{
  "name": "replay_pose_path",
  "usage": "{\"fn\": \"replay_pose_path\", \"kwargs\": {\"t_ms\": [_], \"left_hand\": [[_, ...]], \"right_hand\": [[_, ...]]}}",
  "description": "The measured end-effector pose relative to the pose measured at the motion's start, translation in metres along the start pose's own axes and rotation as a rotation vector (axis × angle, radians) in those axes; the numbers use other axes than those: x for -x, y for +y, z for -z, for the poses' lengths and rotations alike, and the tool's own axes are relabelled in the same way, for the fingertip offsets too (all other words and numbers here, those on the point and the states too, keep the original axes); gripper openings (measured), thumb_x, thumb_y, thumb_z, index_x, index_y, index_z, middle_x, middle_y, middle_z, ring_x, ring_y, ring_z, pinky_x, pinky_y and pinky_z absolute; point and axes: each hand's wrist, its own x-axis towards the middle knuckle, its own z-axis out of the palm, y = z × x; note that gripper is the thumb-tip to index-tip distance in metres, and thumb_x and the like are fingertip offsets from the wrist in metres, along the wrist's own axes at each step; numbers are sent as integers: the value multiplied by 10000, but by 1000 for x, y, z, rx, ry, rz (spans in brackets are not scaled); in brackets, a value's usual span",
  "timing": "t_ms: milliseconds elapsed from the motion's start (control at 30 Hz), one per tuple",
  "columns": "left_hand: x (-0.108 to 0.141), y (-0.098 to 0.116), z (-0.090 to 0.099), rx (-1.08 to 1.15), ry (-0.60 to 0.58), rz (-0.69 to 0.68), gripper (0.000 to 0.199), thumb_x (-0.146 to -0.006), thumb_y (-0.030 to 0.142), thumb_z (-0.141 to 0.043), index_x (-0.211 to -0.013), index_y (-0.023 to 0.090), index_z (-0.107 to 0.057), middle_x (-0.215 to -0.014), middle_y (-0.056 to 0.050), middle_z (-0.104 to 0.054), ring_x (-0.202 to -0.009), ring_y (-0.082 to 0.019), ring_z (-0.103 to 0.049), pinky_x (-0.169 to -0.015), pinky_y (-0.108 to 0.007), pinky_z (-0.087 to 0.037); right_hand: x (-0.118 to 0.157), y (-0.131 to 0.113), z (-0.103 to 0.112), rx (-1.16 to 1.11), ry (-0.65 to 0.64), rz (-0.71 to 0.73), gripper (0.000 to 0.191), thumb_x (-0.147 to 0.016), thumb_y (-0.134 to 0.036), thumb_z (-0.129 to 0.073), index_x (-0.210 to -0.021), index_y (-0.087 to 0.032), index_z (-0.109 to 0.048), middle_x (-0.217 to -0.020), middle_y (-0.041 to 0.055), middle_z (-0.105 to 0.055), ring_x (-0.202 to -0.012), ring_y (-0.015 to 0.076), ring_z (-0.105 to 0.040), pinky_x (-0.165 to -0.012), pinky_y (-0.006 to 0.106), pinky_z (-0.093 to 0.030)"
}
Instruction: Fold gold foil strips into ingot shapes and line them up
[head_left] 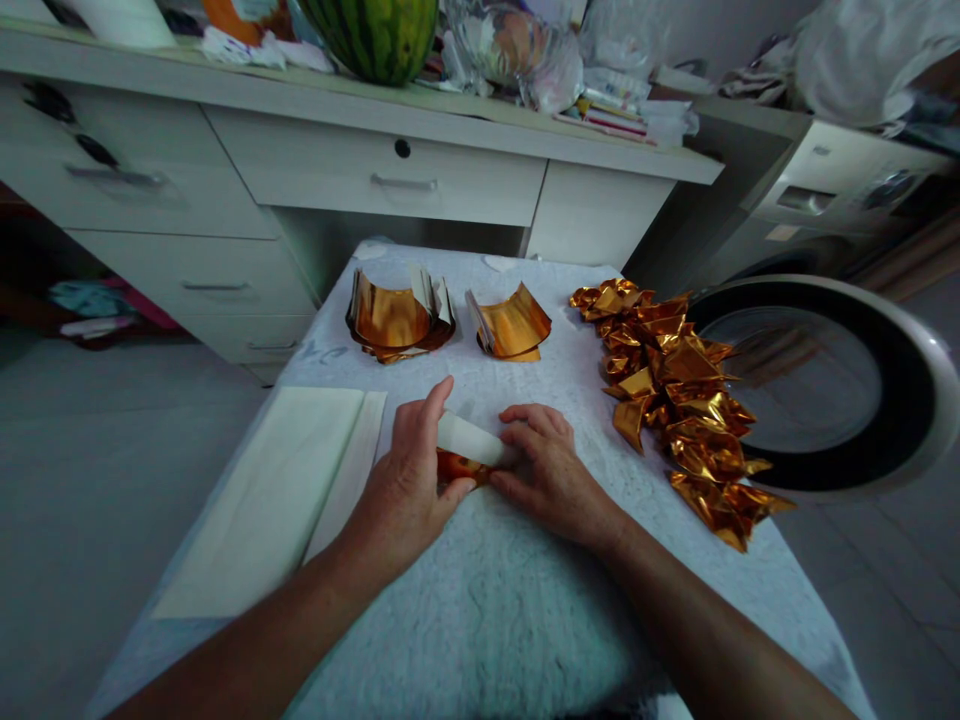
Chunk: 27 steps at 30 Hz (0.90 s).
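Observation:
A small sheet with a white side and a shiny copper-gold side (pixel 474 440) lies curled between my hands. My left hand (pixel 412 465) holds its left end, thumb below and fingers above. The right end is held by my right hand (pixel 547 465), with its fingers bent over the edge. Beyond them, two stacks of curved gold sheets rest on the cloth, a thicker one (pixel 394 318) and a thinner one (pixel 516 322). Folded, crumpled gold foil pieces (pixel 694 400) form a long pile at the right.
White paper sheets (pixel 262 500) lie at the left of the cloth-covered table (pixel 480 620). Behind stands a white desk (pixel 375 190) with a watermelon (pixel 375 35) and plastic bags. A washing machine's open round door (pixel 832 385) is close to the table's right edge.

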Motion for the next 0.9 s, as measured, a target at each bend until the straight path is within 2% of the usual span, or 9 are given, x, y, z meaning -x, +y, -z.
{"fn": "replay_pose_path", "kwargs": {"t_ms": [67, 200, 267, 367, 433, 500, 567, 667, 900], "left_hand": [[-1, 2, 2, 88, -18, 36, 1022, -706, 100, -712, -1504, 357, -128, -1223, -56, -474, -1034, -212, -591, -811, -341, -550], [-3, 6, 8, 334, -128, 195, 941, -755, 124, -663, -1512, 326, -142, -899, 29, -594, -727, -147, -646, -699, -301, -556], [-5, 7, 10, 504, -125, 262, 920, -754, 172, -683, -1506, 302, -170, -903, 18, -629, -773, -171, -679, -712, -308, -567], [-7, 8, 10, 724, -103, 333, 913, -742, 228, -722, -1488, 272, -196, -1082, -49, -658, -920, -214, -698, -765, -331, -580], [-7, 8, 10, 784, -103, 368, 909, -739, 264, -743, -1477, 256, -213, -1144, -76, -654, -963, -227, -693, -788, -345, -582], [-7, 10, 9, 803, -100, 381, 897, -728, 283, -762, -1461, 246, -246, -1157, -80, -652, -978, -228, -686, -808, -350, -578], [-7, 12, 9, 831, -93, 380, 857, -729, 292, -766, -1437, 239, -286, -1141, -72, -654, -963, -217, -684, -812, -346, -575], [-7, 14, 11, 899, -79, 373, 731, -773, 307, -742, -1386, 223, -354, -1084, -54, -672, -922, -196, -688, -812, -334, -570], [-5, 13, 16, 894, -104, 403, 513, -866, 326, -654, -1311, 232, -418, -988, -25, -680, -781, -170, -694, -677, -285, -547]], "right_hand": [[-1, 0, 1, -73, -7, 30, 152, -782, -171, -680, -903, -201, -593, -1158, 62, -614, -1145, 242, -502, -1012, 445, -351], [-1, 1, 2, -254, -11, -21, 120, -813, -172, -628, -902, -216, -560, -959, 30, -630, -972, 205, -565, -908, 393, -426], [0, 1, 0, -417, 29, -90, 263, -820, -223, -638, -1062, -233, -533, -984, 30, -614, -940, 195, -573, -850, 364, -458], [-1, 0, -2, -767, 32, -146, 584, -810, -322, -686, -1305, -270, -381, -1072, 37, -601, -906, 176, -594, -796, 335, -493], [-3, -3, -3, -969, -63, -155, 553, -806, -383, -709, -1268, -259, -433, -1063, 39, -616, -872, 166, -605, -819, 343, -504], [-5, -6, -3, -1091, -171, -159, 374, -823, -404, -706, -1114, -225, -554, -964, 23, -635, -815, 146, -604, -831, 335, -504], [-7, -8, -4, -1136, -204, -182, 266, -838, -407, -701, -991, -209, -609, -823, -7, -620, -710, 120, -583, -714, 280, -504], [-7, -7, -4, -1170, -153, -229, 285, -818, -433, -721, -957, -205, -622, -760, -21, -605, -630, 109, -571, -553, 226, -458], [-7, -6, -4, -1182, -30, -352, 305, -806, -380, -736, -984, -211, -555, -664, -62, -562, -510, 72, -483, -467, 187, -373]]}}
